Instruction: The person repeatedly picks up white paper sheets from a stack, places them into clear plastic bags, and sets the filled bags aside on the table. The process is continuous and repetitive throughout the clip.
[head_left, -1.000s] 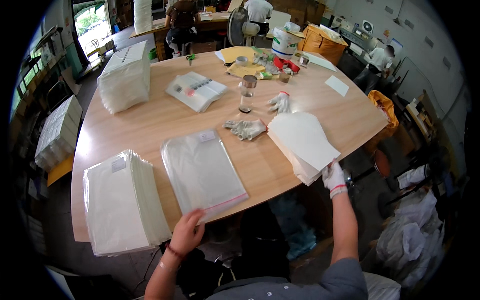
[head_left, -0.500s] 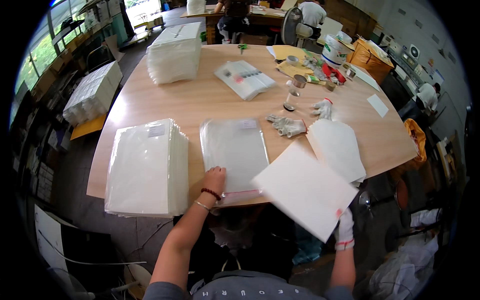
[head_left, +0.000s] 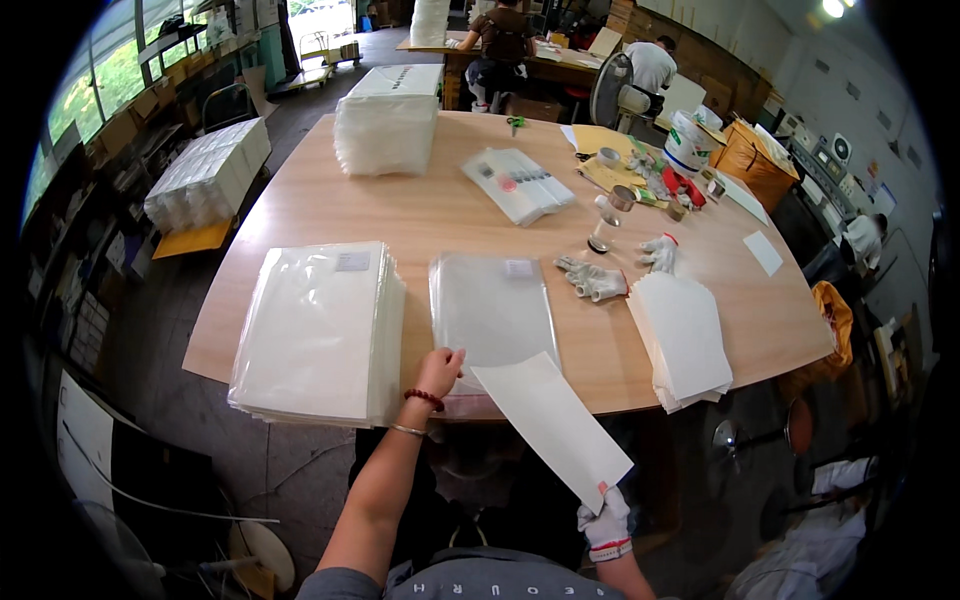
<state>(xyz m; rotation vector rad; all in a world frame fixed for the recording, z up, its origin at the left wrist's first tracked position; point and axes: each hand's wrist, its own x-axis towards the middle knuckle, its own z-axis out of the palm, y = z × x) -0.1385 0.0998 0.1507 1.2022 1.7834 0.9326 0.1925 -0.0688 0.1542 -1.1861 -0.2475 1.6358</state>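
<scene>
A pile of clear plastic sleeves lies in front of me, a small label near its far edge. My left hand, bare, is closed at the near left corner of the top sleeve, fingertips pinched at its edge. In a white glove, my right hand grips a white sheet by its near corner. The sheet slants over the table's front edge, its far end over the sleeves' near end. Right of the sleeves, white sheets lie in a fanned stack. A tall stack of filled sleeves stands to the left.
Two work gloves lie beyond the white stack, near a glass bottle. Farther back are a bundle of printed bags, a tall plastic-wrapped stack, a white bucket, tape and scissors. Other people work behind, near a fan.
My right hand has brought the white sheet leftward, so its end now overlaps the sleeves. My left hand has gone from lying on the sleeve to pinching near its edge. The view has shifted.
</scene>
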